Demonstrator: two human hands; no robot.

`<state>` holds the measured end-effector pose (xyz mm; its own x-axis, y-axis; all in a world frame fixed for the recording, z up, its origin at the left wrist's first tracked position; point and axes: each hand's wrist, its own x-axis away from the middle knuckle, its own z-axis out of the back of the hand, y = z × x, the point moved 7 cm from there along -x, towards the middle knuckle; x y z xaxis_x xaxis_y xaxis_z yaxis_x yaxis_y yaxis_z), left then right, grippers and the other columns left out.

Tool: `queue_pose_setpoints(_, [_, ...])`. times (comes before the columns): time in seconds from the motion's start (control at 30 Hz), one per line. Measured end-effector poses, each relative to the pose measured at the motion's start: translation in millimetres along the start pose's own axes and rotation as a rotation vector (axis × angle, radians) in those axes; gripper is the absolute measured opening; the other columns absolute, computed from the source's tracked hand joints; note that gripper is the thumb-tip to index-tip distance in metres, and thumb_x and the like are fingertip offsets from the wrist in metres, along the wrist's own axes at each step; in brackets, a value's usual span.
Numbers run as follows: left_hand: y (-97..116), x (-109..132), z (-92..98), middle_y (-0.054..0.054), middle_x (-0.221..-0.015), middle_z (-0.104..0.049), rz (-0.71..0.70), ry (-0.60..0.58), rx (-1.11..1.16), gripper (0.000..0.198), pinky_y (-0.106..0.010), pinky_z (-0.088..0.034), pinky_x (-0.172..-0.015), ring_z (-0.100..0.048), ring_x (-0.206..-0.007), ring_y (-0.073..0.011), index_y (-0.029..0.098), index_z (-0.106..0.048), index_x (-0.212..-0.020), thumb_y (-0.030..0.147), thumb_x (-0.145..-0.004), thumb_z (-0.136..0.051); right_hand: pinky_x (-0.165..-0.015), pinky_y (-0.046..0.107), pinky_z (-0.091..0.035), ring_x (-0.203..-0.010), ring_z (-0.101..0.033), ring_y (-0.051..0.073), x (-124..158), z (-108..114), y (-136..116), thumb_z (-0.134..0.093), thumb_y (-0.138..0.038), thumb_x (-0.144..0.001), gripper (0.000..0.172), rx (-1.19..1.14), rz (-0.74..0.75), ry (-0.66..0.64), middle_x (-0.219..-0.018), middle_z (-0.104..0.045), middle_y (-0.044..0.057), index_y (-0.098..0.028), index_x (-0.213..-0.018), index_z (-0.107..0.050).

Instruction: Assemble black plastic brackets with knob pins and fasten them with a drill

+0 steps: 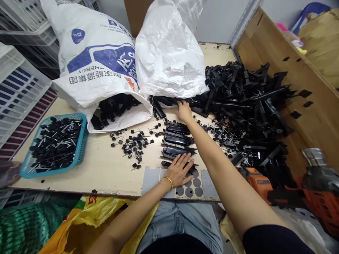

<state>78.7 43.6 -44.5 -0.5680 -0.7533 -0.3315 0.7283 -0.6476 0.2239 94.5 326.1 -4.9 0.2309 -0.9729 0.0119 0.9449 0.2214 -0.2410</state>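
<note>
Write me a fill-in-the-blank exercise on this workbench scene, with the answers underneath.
1. Of the left hand and the right hand, only the ____ one has a bracelet at its wrist.
2. The left hand is spread, palm facing ____, at the near end of the row of long black pieces.
3. From left to right, the plain white bag comes ____ the printed sack and the large heap of black parts.
4. In this view, the blue basket stands on the table's ____ side.

Missing words: left; down; between; left.

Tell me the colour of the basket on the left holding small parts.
The basket is teal blue; it shows best in the head view.
</note>
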Motion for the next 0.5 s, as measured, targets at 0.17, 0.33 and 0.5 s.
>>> queue_pose_setpoints(0.17, [-3,-3,-7.1,-0.016,-0.152,-0.038,-0.014,-0.061,-0.028,0.059,-0.042,-0.031,-0.115,-0.038,-0.14,-0.0282,0.013,-0.046,-0.139,0.05,-0.093,-0.043,-0.091,0.045,-0.045,-0.117,-0.052,0.036,-26,1,-4,-0.029,-0.004,-0.089,0.047,0.12,-0.043,0.004,-0.126,-0.056,0.03,0.003,-0.13,-0.051])
queue_pose_setpoints(0.33, [-1,-3,-4.2,-0.016,-0.15,-0.041,-0.015,-0.023,0.027,0.059,-0.042,-0.031,-0.115,-0.039,-0.139,-0.0284,0.013,-0.047,-0.138,0.051,-0.093,-0.041,-0.085,0.043,-0.047,-0.105,-0.06,0.036,-36,26,4,-0.052,-0.022,-0.084,0.041,0.062,-0.091,-0.001,-0.114,-0.064,0.026,-0.002,-0.12,-0.058])
queue_pose_setpoints(0.5, [-21,4,18.7,-0.01,-0.129,-0.06,-0.101,0.066,0.259,0.043,-0.041,-0.042,-0.106,-0.055,-0.12,-0.0218,0.022,-0.057,-0.124,0.047,-0.091,-0.043,-0.078,0.038,-0.046,-0.088,-0.062,0.027,-5,69,24,-0.051,-0.028,-0.082,0.029,-0.073,-0.108,0.029,-0.095,-0.069,0.019,-0.007,-0.096,-0.066])
